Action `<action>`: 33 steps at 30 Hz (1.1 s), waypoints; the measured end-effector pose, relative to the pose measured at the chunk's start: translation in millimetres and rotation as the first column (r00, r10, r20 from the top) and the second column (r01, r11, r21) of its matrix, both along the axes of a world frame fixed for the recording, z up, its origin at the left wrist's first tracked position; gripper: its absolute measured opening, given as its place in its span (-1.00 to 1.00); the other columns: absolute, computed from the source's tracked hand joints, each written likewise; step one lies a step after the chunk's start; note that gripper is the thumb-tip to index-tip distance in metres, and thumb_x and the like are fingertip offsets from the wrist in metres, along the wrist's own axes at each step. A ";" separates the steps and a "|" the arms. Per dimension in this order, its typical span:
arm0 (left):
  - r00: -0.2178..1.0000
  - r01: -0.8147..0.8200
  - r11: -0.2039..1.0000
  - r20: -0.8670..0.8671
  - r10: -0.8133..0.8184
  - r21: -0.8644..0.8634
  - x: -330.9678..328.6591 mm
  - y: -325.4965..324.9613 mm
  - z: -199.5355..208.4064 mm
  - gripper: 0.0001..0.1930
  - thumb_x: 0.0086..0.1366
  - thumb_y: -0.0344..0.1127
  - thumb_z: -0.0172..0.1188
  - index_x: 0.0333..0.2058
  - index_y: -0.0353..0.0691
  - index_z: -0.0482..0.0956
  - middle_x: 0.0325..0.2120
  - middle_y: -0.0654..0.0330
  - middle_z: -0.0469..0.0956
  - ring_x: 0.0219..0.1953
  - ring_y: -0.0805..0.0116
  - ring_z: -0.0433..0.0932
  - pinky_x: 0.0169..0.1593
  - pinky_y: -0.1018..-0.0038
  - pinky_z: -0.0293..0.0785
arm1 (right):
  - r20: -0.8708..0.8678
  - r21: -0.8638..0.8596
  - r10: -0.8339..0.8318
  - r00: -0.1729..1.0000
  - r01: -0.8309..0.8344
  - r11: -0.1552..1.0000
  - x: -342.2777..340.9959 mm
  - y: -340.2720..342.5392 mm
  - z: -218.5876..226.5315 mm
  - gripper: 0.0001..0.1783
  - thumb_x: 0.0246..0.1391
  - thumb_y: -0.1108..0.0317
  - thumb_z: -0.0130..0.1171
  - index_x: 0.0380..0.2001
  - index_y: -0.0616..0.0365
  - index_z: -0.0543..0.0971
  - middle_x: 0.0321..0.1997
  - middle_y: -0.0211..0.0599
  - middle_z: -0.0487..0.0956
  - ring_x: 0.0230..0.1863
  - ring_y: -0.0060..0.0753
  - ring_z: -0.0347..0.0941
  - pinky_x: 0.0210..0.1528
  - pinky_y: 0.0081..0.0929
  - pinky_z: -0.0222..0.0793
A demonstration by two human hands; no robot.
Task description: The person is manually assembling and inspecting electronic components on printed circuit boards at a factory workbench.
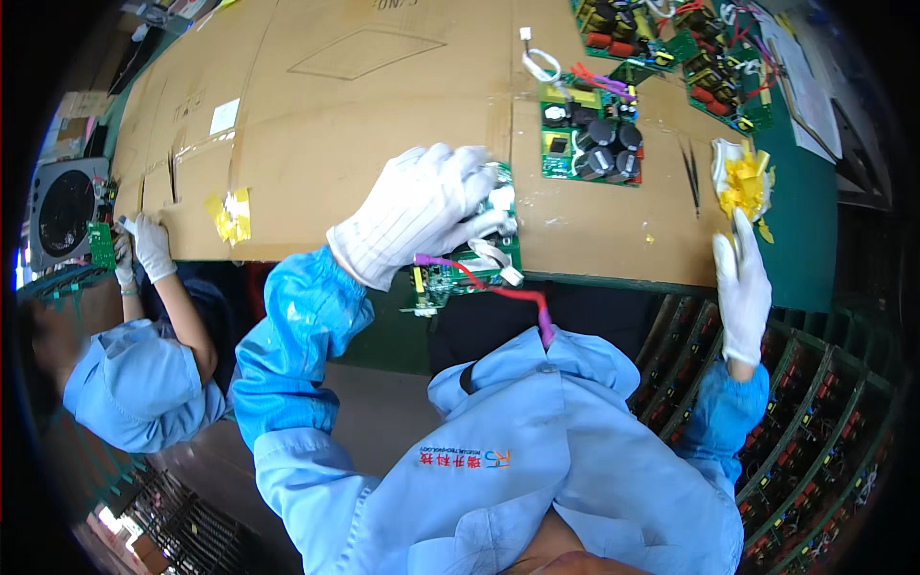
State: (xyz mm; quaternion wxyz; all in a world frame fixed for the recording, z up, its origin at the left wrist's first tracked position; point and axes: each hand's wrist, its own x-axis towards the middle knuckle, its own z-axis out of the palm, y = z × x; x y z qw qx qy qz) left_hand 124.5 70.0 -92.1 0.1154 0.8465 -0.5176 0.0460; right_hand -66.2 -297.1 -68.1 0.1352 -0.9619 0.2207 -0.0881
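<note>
My left hand [417, 213], in a white striped glove, is closed over a green circuit board [479, 257] at the cardboard's near edge. Its fingers hide much of the board's upper part. A red lead with purple sleeves [517, 293] trails from the board toward my chest. On the right, my gloved right hand [744, 292] reaches forward with its fingers stretched out. Their tips are at the lower edge of a wad of yellow tape pieces [746, 187] on a white base. I see nothing held in that hand.
Another circuit board with black cylinders [599, 144] lies on the cardboard [364, 115], beside tweezers [692, 180]. More boards [709, 72] sit at the far right. A rack of boards [815, 412] stands right of me. A co-worker's gloved hands [151, 249] work near a fan [67, 211] at left.
</note>
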 end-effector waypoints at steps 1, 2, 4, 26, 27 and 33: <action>0.996 -0.085 0.996 0.035 0.085 -0.005 -2.4 -1.7 -0.7 -0.45 0.19 0.13 0.35 0.01 -0.12 0.60 -0.05 0.14 0.59 -0.18 0.10 0.61 -0.12 0.21 0.56 | -0.066 -0.112 -0.008 0.998 0.001 0.994 13.0 -1.8 0.0 -0.42 0.35 0.03 0.15 0.29 0.13 0.48 0.18 -0.03 0.61 0.18 -0.01 0.56 0.15 -0.19 0.49; 0.985 -0.171 0.985 0.005 0.171 -0.037 -4.8 -2.6 -0.2 -0.50 0.20 0.08 0.36 -0.01 -0.12 0.60 -0.09 0.14 0.59 -0.20 0.11 0.61 -0.15 0.22 0.56 | 0.006 -0.240 0.064 0.998 -0.061 0.969 23.1 -15.4 -16.1 -0.49 0.35 0.03 0.16 0.20 0.12 0.55 0.12 -0.03 0.62 0.13 0.00 0.56 0.13 -0.18 0.49; 0.940 -0.339 0.936 0.006 0.341 -0.094 -10.3 -1.7 -2.3 -0.60 0.22 -0.06 0.38 -0.05 -0.14 0.61 -0.18 0.15 0.60 -0.24 0.11 0.60 -0.19 0.26 0.55 | -0.043 -0.449 0.033 0.999 -0.049 0.892 38.1 -34.2 -26.8 -0.52 0.33 0.08 0.18 0.18 0.11 0.55 0.04 -0.04 0.63 0.07 0.03 0.56 0.10 -0.17 0.49; 0.873 -0.297 0.886 -0.477 0.102 -0.355 -35.3 70.9 -2.9 -0.12 -0.02 -0.15 0.59 0.32 -0.10 0.43 0.32 -0.08 0.34 0.30 -0.08 0.40 0.32 0.10 0.39 | 0.189 0.520 0.065 0.980 -0.156 0.840 72.0 11.0 -29.4 -0.71 0.34 0.50 0.02 0.07 0.22 0.56 -0.18 -0.34 0.58 -0.27 -0.57 0.50 -0.22 -0.54 0.48; 0.942 -0.180 0.936 -0.326 0.076 -0.302 -31.7 68.0 -10.1 -0.12 -0.03 -0.12 0.60 0.30 -0.09 0.44 0.28 -0.07 0.39 0.29 -0.11 0.40 0.31 0.09 0.41 | 0.172 0.541 0.095 0.981 -0.175 0.822 63.5 26.7 -19.7 -0.71 0.34 0.51 0.01 0.08 0.22 0.56 -0.18 -0.36 0.56 -0.29 -0.62 0.48 -0.24 -0.57 0.46; 0.921 -0.323 0.840 -0.348 0.173 -0.436 -40.6 44.9 -32.5 -0.17 -0.02 -0.02 0.58 0.24 -0.12 0.50 0.05 0.03 0.54 0.09 -0.03 0.49 0.13 0.15 0.50 | 0.168 0.299 0.575 0.801 -0.597 0.745 49.6 98.4 51.5 -0.66 0.15 0.60 0.17 0.00 0.14 0.63 -0.31 -0.25 0.60 -0.41 -0.42 0.56 -0.36 -0.44 0.46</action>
